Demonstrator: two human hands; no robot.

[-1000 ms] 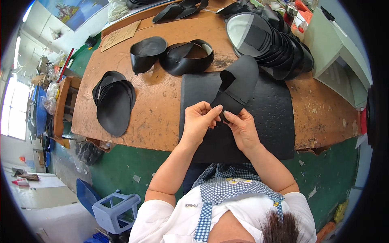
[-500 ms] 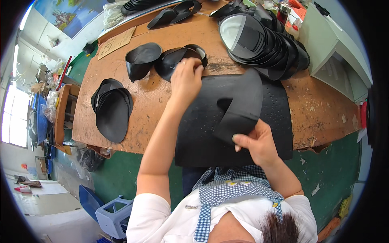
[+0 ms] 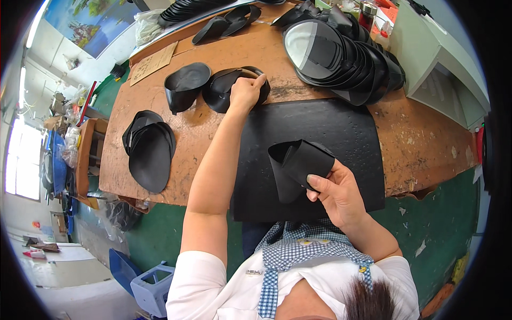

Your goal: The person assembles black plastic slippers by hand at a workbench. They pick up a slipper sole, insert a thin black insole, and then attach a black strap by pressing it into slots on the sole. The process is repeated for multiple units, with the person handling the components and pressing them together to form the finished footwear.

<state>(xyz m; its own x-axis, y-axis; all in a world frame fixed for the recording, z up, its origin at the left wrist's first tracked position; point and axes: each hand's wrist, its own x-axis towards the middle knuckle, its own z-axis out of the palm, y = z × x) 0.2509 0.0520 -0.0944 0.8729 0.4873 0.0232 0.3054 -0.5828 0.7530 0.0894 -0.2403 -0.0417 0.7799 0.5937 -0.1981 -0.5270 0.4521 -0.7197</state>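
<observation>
In my right hand (image 3: 341, 194) a black slipper piece (image 3: 306, 165), a thin sole with a wide band looped over it, is pinched between thumb and fingers. It hangs over a black rubber mat (image 3: 354, 128) at the table's near edge. My left hand (image 3: 246, 93) reaches to a pile of black slipper pieces (image 3: 217, 90) beyond the mat. Its fingers are curled at the pile's right side, and their tips are hidden. Left of that pile stands another black slipper piece (image 3: 186, 85) with a raised band. Nearer and farther left lies a small stack of black soles (image 3: 150, 162).
A long overlapping stack of black slipper pieces (image 3: 341, 58) fills the back right, beside a grey-green metal cabinet (image 3: 448, 64). A cardboard strip (image 3: 153, 63) lies at the back left of the wooden table (image 3: 200, 146). A blue plastic stool (image 3: 152, 288) stands on the floor.
The slipper piece in my right hand has turned over and come lower, nearer me, its band now facing up. My left hand has shifted slightly, with its fingers more curled at the pile.
</observation>
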